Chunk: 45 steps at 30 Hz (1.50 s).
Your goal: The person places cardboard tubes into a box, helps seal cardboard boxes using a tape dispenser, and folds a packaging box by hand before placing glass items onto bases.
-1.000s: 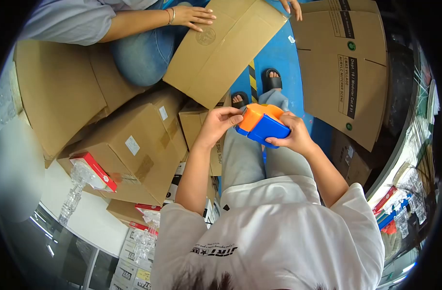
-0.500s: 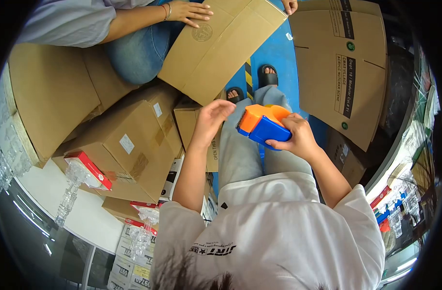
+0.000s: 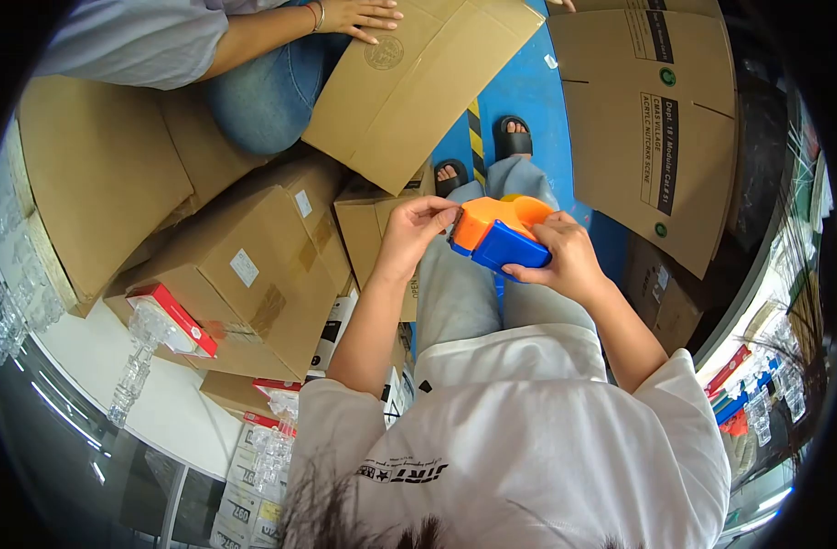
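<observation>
An orange and blue tape dispenser [image 3: 503, 236] is gripped in my right hand [image 3: 569, 252], its toothed front end pointing left over my lap. A yellowish tape roll [image 3: 528, 209] shows at its back. My left hand [image 3: 417, 233] is at that toothed end, thumb and fingertips pinched together against it. Whatever lies between those fingertips is too small to make out. Just beyond my hands, a large cardboard box [image 3: 409, 91] is tilted, with a co-worker's hand [image 3: 362, 16] lying flat on its top.
Several brown cartons [image 3: 245, 265] stand at the left, some with white labels. A printed cardboard box [image 3: 652, 128] stands at the right. The floor [image 3: 528, 87] is blue with a yellow-black stripe. Clear plastic pieces with red packaging [image 3: 171, 320] sit on a white surface at lower left.
My left hand has moved right and its fingers have closed at the dispenser's front end. The dispenser stays in my right hand. The co-worker's other hand has shifted toward the top edge.
</observation>
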Each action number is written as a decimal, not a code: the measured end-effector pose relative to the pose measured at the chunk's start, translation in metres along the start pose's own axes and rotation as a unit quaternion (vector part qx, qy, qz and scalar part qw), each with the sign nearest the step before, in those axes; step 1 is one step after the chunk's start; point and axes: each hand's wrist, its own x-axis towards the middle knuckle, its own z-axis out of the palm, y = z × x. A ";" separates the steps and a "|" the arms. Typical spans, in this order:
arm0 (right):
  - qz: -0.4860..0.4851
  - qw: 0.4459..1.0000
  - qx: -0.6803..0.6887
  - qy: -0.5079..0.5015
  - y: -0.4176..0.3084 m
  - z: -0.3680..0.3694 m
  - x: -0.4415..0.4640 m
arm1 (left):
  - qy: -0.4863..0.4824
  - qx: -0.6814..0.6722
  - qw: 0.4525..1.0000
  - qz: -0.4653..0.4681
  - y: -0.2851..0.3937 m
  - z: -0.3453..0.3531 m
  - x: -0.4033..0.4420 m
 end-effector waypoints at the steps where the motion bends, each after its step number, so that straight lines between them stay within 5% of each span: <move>1: 0.007 1.000 -0.012 0.006 -0.002 0.003 -0.001 | 0.022 0.032 0.999 0.035 0.002 0.005 -0.002; 6: 0.022 0.999 -0.039 -0.006 -0.016 0.014 -0.006 | 0.061 0.203 0.977 0.015 0.003 -0.002 0.002; 14: 0.060 0.998 -0.001 -0.015 -0.015 0.026 -0.010 | -0.018 0.073 0.997 0.032 -0.008 -0.017 0.013; 18: 0.089 0.995 0.009 -0.035 -0.022 0.037 -0.008 | -0.008 0.140 0.989 0.050 -0.016 -0.036 0.018; 22: 0.237 0.969 0.076 -0.014 -0.037 0.064 0.000 | 0.031 0.296 0.950 0.095 -0.006 -0.072 0.039; 24: 0.238 0.967 0.088 -0.002 -0.036 0.076 -0.001 | 0.141 0.386 0.905 0.112 0.002 -0.120 0.059; 30: 0.259 0.959 0.112 -0.009 -0.030 0.124 -0.016 | 0.179 0.387 0.890 0.160 0.033 -0.237 0.101; 37: 0.290 0.949 0.122 0.020 -0.032 0.167 -0.027 | 0.184 0.463 0.846 0.190 0.046 -0.262 0.131; 40: 0.295 0.947 0.127 0.019 -0.039 0.177 -0.014 | 0.277 0.466 0.804 0.244 0.035 -0.270 0.130; 45: 0.289 0.950 0.115 0.013 -0.041 0.184 -0.001 | 0.264 0.450 0.822 0.227 0.041 -0.299 0.141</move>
